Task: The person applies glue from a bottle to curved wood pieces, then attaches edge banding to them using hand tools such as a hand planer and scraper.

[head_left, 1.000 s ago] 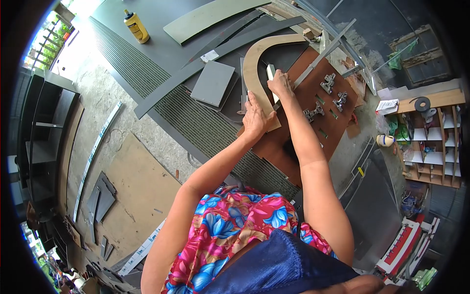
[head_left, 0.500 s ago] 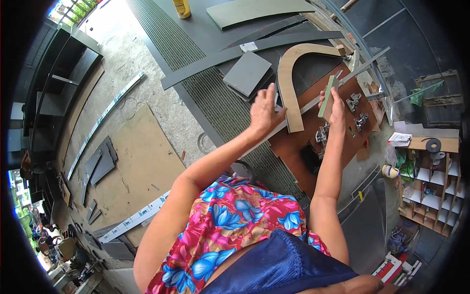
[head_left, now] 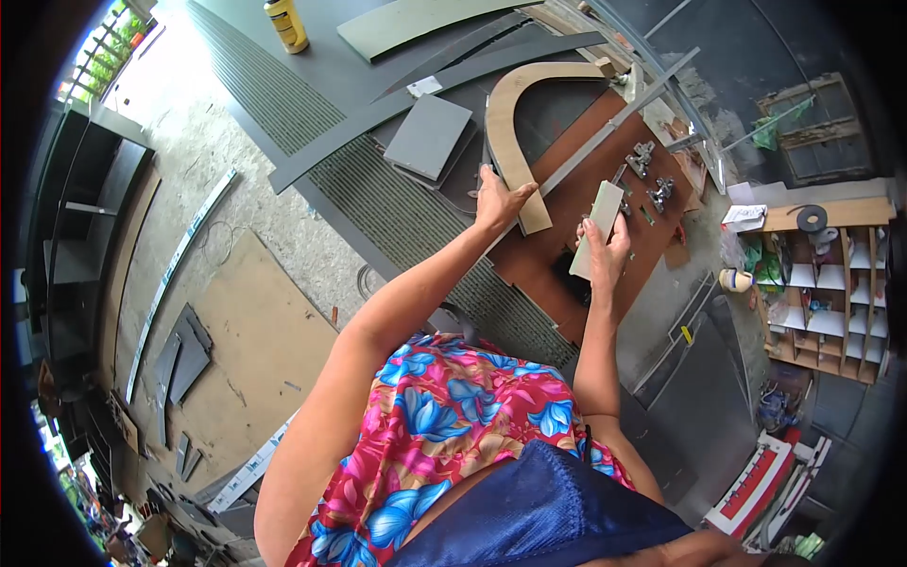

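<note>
My left hand [head_left: 501, 200] rests at the lower end of a curved, J-shaped wooden piece [head_left: 509, 142], its thumb across the face and its fingers at the left edge. In my right hand [head_left: 605, 248] is a narrow pale green block [head_left: 595, 230], held upright at a slant over the reddish-brown board [head_left: 529, 271]. Metal hinges [head_left: 661, 193] lie on that board, to the right of the block. Left of the curved piece, grey square panels [head_left: 428, 137] are stacked on the ribbed dark table surface [head_left: 378, 197].
A yellow bottle [head_left: 286, 25] stands at the table's far end, near a curved pale panel [head_left: 416, 25]. A long dark strip [head_left: 378, 127] crosses the table. At the right is a shelf unit [head_left: 822, 283]; a brown sheet [head_left: 248, 359] lies on the floor at left.
My left hand has come down from above onto the curved piece's lower end. The block in my right hand has turned to show its broad pale face. The whole view has shifted.
</note>
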Tool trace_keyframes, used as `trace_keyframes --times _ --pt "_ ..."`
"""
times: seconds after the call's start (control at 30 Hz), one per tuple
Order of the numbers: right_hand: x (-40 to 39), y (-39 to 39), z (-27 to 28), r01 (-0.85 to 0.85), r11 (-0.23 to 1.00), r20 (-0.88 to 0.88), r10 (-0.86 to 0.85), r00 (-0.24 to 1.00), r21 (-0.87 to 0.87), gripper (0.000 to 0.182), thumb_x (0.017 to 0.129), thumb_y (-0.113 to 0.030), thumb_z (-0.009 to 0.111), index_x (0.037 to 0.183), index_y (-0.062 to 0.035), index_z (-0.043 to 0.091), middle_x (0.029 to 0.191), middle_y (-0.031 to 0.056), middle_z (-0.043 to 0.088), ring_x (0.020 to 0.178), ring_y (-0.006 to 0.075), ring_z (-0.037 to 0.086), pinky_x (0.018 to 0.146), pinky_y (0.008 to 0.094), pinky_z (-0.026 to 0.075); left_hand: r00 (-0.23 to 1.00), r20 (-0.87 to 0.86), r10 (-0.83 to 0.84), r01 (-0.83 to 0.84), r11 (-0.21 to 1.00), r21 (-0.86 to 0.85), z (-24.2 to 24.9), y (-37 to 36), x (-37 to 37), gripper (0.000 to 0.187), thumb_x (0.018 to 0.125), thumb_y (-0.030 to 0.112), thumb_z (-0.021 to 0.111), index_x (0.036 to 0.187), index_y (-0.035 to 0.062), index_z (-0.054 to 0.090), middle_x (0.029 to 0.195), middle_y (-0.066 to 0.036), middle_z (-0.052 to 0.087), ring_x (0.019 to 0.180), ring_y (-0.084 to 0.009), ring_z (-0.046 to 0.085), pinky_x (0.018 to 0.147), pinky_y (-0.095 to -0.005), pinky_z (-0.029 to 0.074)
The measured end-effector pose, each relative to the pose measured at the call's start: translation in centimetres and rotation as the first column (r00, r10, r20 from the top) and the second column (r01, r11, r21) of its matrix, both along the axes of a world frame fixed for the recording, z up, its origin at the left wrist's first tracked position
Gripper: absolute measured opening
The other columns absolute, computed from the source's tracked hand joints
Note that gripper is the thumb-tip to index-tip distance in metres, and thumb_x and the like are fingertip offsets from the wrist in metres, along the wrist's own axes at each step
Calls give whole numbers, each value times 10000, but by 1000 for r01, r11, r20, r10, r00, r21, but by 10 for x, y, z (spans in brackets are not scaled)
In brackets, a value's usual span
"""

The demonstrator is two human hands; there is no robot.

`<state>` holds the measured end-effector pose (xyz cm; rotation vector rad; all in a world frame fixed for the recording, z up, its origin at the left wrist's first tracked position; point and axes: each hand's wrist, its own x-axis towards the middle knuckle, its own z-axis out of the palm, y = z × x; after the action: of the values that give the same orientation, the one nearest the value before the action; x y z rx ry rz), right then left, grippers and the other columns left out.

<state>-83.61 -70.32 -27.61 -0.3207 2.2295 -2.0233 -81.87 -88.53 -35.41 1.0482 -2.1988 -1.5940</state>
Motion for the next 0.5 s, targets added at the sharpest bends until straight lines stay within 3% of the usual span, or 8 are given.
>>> trace_keyframes --times 0.1,0.2,0.23,0.27,0.33,0.37,0.47,0.5 --pt "16 12 6 4 1000 26 -3 1000 -13 297 874 -172 642 1105 -29 522 797 39 607 621 117 630 517 247 534 997 12 77 -76 994 -85 0 19 -17 1044 671 373 822 1373 -115 223 1174 -306 566 1124 -399 564 981 -400 438" --pt "24 29 3 -17 1000 121 20 993 -23 324 891 -192 630 1145 -33 507 785 48 609 607 124 640 509 240 533 990 43 136 -141 979 150 6 15 -21 994 642 350 835 1336 -96 280 1135 -282 592 1077 -387 593 945 -395 463" --pt "25 33 3 -10 1000 133 13 991 -29 321 893 -197 628 1144 -35 508 781 50 610 601 125 641 509 241 533 990 9 139 -137 959 249 8 9 -26 843 640 294 832 1244 -73 373 1075 -256 615 1010 -372 621 913 -388 482" --pt "27 36 3 1 999 148 4 989 -35 318 896 -201 626 1142 -37 509 777 53 611 595 126 641 509 242 533 977 -20 211 -203 958 201 10 9 -30 703 642 236 824 1144 -54 427 1029 -228 629 908 -326 653 825 -384 521" --pt "27 48 0 6 999 144 0 990 -41 341 900 -217 623 1170 -44 506 765 60 613 580 126 635 499 245 522 944 -238 228 -105 893 438 5 -3 -36 627 669 170 811 1123 -50 438 1000 -199 628 845 -280 662 727 -380 553" --pt "26 52 2 8 999 142 -2 990 -39 349 900 -220 623 1178 -45 505 764 61 612 577 126 633 497 246 520 895 -345 283 -33 813 581 7 -6 -35 463 722 81 754 1065 -27 463 927 -138 609 746 -210 650 610 -357 574" --pt "22 56 13 -2 999 111 7 994 -46 370 901 -213 618 1211 -47 501 750 52 600 561 121 619 490 244 507 891 -387 237 79 757 648 39 -20 -14 505 753 43 712 1121 -37 375 988 -185 574 719 -255 672 600 -366 600" --pt "21 56 18 -7 1000 92 10 996 -28 370 903 -209 615 1216 -47 502 744 49 595 562 119 616 491 245 507 907 -388 162 89 827 554 50 -23 -4 479 772 26 671 1129 -42 361 964 -192 573 731 -276 681 597 -366 609"
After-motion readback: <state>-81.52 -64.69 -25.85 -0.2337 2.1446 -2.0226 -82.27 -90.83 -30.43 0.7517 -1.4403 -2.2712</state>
